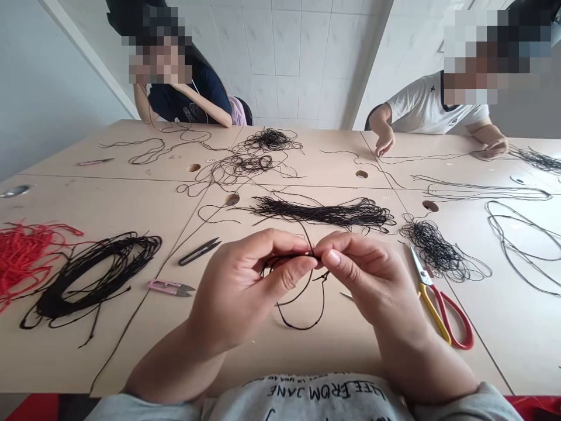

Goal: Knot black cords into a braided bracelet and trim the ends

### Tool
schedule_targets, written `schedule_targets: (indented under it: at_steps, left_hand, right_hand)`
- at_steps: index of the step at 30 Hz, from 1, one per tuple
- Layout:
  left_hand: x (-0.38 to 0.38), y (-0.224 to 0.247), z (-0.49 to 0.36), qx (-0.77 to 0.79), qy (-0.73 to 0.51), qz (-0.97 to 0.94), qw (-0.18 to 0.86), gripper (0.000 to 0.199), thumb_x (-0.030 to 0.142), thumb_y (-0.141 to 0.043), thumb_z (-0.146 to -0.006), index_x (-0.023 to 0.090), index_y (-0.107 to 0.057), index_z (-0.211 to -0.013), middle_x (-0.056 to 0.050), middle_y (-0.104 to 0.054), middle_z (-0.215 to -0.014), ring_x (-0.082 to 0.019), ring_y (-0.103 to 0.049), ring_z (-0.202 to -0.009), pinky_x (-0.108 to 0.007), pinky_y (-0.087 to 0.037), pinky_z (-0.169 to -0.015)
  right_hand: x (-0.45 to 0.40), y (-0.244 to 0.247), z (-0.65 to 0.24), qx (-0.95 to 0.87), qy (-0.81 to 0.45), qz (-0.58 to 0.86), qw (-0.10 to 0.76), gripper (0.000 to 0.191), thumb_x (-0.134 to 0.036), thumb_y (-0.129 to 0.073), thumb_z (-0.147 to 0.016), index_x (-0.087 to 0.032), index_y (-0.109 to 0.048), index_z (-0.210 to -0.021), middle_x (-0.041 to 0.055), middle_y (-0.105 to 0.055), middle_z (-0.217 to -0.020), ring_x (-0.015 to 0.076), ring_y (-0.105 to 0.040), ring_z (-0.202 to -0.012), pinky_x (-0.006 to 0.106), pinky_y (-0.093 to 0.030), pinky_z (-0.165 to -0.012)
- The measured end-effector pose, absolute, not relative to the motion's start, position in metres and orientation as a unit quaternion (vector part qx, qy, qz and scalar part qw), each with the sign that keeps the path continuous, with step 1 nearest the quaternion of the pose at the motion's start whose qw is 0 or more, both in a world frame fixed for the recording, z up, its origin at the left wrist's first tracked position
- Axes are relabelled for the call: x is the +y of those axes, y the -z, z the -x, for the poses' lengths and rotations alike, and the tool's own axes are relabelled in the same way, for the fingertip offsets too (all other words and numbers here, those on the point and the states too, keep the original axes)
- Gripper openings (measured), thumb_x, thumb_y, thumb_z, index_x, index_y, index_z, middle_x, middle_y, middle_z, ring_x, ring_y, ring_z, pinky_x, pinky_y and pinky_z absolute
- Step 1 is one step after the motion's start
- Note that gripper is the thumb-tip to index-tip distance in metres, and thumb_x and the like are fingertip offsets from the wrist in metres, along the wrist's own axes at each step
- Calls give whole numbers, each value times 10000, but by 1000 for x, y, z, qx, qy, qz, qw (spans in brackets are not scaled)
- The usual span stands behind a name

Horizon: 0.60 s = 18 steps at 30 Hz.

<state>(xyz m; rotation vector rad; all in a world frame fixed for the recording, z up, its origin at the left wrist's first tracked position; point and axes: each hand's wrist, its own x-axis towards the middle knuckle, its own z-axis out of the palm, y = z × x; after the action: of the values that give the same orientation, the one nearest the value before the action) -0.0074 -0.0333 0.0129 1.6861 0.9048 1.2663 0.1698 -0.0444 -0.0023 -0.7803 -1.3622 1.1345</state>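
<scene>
Thumb and index finger of my left hand [258,280] pinch a thin black cord [302,327] above the table's near edge. My right hand [372,280] pinches the same cord just beside it, the fingertips of both hands almost touching. A loop of the cord with small knots hangs below the fingers, and one end sticks up past them. The exact spot being gripped is hidden by the fingertips. Behind the hands lies a long bundle of black cord [324,211]. Right of my right hand are scissors [433,304] with one red and one yellow handle.
On the left lie a red cord pile [21,257], a coil of black cord [56,286], pink thread snips [169,287] and black snips [199,252]. Tangled black cords [272,140] spread over the far side. Two people sit opposite, one handling cord [429,156]. Round holes [430,206] pierce the tabletop.
</scene>
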Motion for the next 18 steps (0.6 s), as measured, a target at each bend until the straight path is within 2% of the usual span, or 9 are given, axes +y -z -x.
schedule_targets:
  at_steps: [3,10,18]
  left_hand:
    - [-36,-13,8,379,-514,-675,371,101,188,-790,-860,286,-780,-885,63,-736,-704,-66,-620,-562,-124,-497,-505]
    - [-34,-9,9,367,-503,-714,320,154,182,-794,-867,304,-788,-962,65,-801,-882,-67,-670,-659,-139,-512,-560]
    - [-33,-12,9,353,-481,-752,280,142,92,-725,-885,234,-710,-886,82,-712,-782,-41,-636,-697,-104,-510,-667]
  right_hand:
    - [-45,0,-173,-596,-466,350,552,29,-220,-775,-891,-202,-776,-914,2,-767,-817,109,-707,-742,210,-588,-696]
    - [-47,1,-175,-653,-342,371,565,79,-128,-759,-875,-201,-744,-900,-21,-757,-829,89,-696,-755,196,-556,-695]
    - [-47,-3,-177,-694,-261,414,527,71,-146,-731,-906,-200,-704,-869,-40,-718,-788,85,-647,-739,218,-505,-682]
